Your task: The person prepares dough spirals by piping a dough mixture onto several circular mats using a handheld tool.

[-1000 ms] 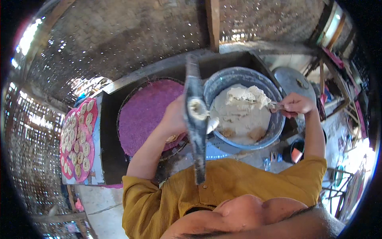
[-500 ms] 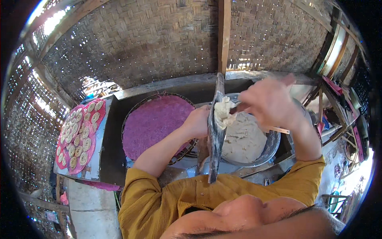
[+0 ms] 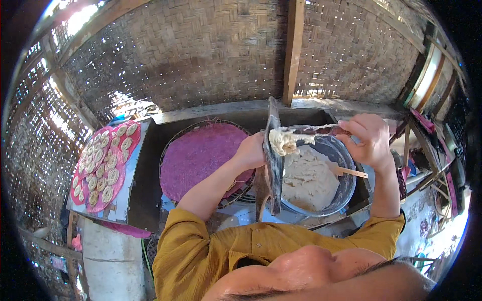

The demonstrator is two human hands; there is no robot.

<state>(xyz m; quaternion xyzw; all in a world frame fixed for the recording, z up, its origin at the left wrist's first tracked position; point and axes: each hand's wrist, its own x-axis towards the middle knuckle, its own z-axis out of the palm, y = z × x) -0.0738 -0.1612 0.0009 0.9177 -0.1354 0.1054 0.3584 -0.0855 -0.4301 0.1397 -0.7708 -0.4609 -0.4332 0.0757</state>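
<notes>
My left hand (image 3: 249,151) is closed on a dark, long wooden press tool (image 3: 275,178), held crosswise to my body, with pale batter (image 3: 283,144) heaped in its middle. My right hand (image 3: 369,140) grips a batter-coated spatula (image 3: 325,129), whose blade lies at that heap. Below, a blue-grey tub (image 3: 343,198) holds thick batter, with a light wooden-handled utensil (image 3: 356,171) standing in it. Left of the tool, a round woven tray (image 3: 165,150) is lined with purple mesh (image 3: 198,160).
On the left ledge (image 3: 115,214), pink sheets (image 3: 79,195) carry several coiled pale pieces (image 3: 110,193). A dark trough (image 3: 145,190) surrounds tray and tub. A woven bamboo wall (image 3: 201,55) with a timber post (image 3: 293,52) rises behind; cluttered racks (image 3: 432,155) stand at the right.
My right hand rose from the tub to the press tool with batter on the spatula, then shifted rightward, leaving batter heaped there. The wooden-handled utensil now shows in the tub.
</notes>
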